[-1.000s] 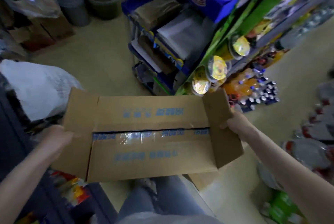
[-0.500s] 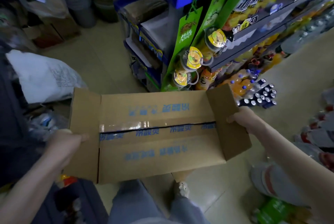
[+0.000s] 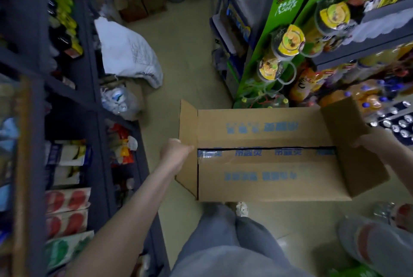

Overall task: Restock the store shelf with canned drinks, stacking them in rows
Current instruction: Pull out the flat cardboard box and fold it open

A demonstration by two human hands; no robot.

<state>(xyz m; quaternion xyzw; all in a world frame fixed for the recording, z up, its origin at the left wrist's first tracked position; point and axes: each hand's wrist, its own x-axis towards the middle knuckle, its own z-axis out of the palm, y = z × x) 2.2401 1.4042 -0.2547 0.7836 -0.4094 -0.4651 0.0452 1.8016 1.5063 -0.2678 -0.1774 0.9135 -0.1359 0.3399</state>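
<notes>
The left hand curls around the left end flap of a cardboard box. The right hand grips the right end flap, though its fingers are mostly hidden behind the card. The box hangs level between them above the person's legs, its taped seam facing up. Canned drinks stand in rows low on the store shelf, just beyond the right hand. A white sack lies on the floor further up the aisle.
</notes>
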